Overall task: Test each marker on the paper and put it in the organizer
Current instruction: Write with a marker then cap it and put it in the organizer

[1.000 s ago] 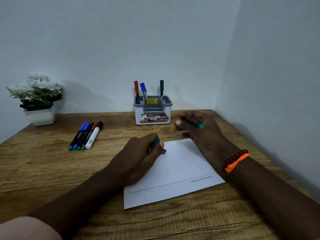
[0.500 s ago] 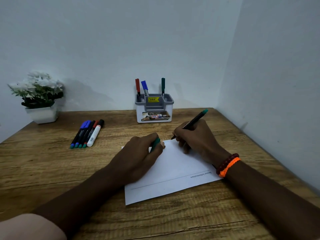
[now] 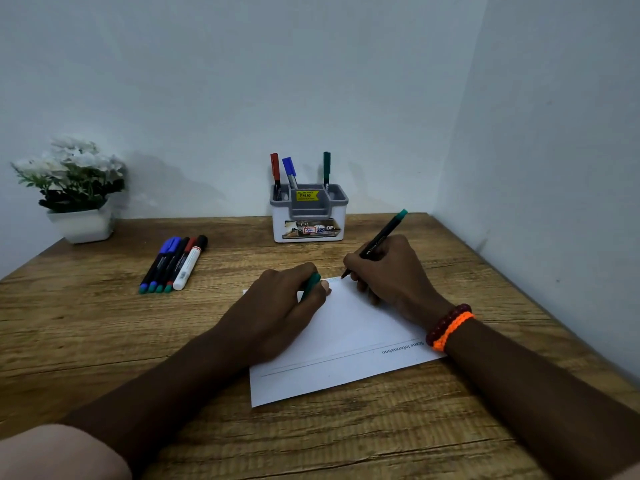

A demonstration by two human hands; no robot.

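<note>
The right hand (image 3: 388,271) has its grip closed round a black marker (image 3: 379,241) whose tip touches the far edge of the paper (image 3: 349,344) on the wooden surface (image 3: 104,327), while the left hand (image 3: 277,306), resting on the paper, pinches the green cap (image 3: 310,285), with the organizer (image 3: 309,216) beyond.

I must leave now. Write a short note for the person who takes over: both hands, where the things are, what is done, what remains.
Right hand holds the uncapped green marker, tip at the paper's far edge.
Left hand rests on the paper and holds the green cap.
Done: three markers stand in the organizer.
Left: finish this test, cap it, store it; then the five markers lying on the table.
</note>
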